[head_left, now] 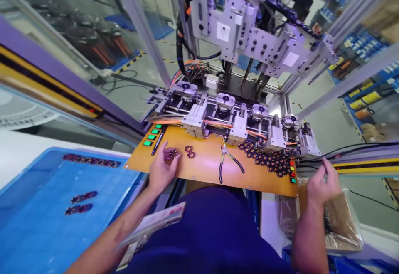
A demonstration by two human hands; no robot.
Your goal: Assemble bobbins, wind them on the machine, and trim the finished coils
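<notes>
My left hand [162, 168] is closed around a small dark wound ring core [173, 154], gripped between thumb and fingers above the orange panel. Just right of it, several similar ring cores [188, 149] lie on the panel. Diagonal cutters [225, 151] with dark and yellow handles rest near the panel's middle, touched by neither hand. My right hand [324, 182] is raised past the panel's right end, above a plastic-lined box. Its fingers are curled together, and I cannot make out whether anything sits in them.
Behind the orange panel [199, 168] stands a machine with clamping stations [225, 99]. Many dark ring cores [268, 159] cluster at the panel's right. Green buttons [152, 137] and a black pen [158, 141] are at its left. A blue tray [102, 182] holds rows of cores. The lined box [343, 224] stands right.
</notes>
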